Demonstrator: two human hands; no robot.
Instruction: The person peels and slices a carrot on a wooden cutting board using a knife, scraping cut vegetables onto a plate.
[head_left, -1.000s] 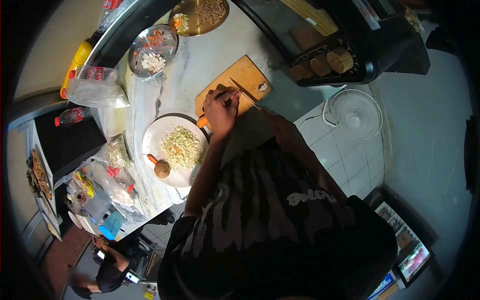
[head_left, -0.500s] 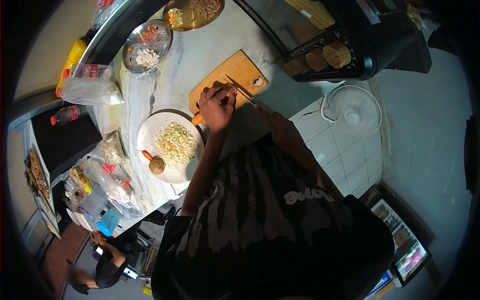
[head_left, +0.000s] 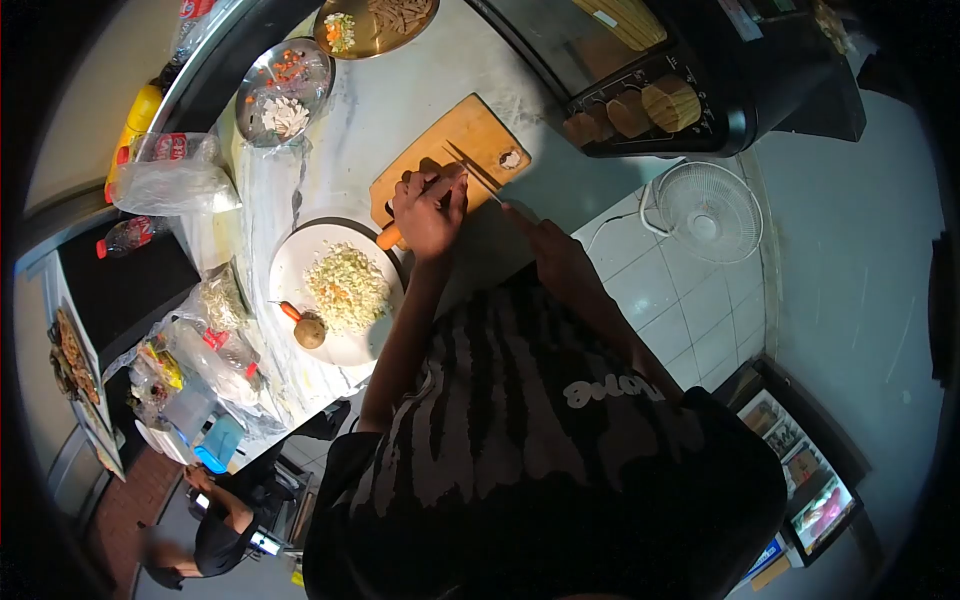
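My right hand [head_left: 562, 258] grips a knife [head_left: 486, 184] by its handle, with the thin blade over the wooden cutting board [head_left: 425, 155]. On the board, my left hand [head_left: 428, 218] is closed, fingers bent beside the blade. A small pale bit shows at its fingertips, too hidden to name. Near the board's right end lies a small pale round piece [head_left: 510, 159]. A rounded orange-brown end [head_left: 389, 237] juts out beside my left wrist. Close by, a white plate [head_left: 290, 255] carries chopped pale-green vegetables [head_left: 348, 288], a red chili [head_left: 290, 311] and a round brown item [head_left: 309, 333].
A metal plate [head_left: 244, 110] holds white slices and orange bits; a brass-coloured tray [head_left: 372, 45] holds brown strips. A black oven [head_left: 690, 110] stands at the right, a white fan [head_left: 710, 212] beyond. Plastic bags [head_left: 180, 187] and bottles line the left. Another person [head_left: 225, 535] is at lower left.
The whole scene has shifted slightly left in view. Both hands keep nearly the same pose, with the knife still beside my left fingertips.
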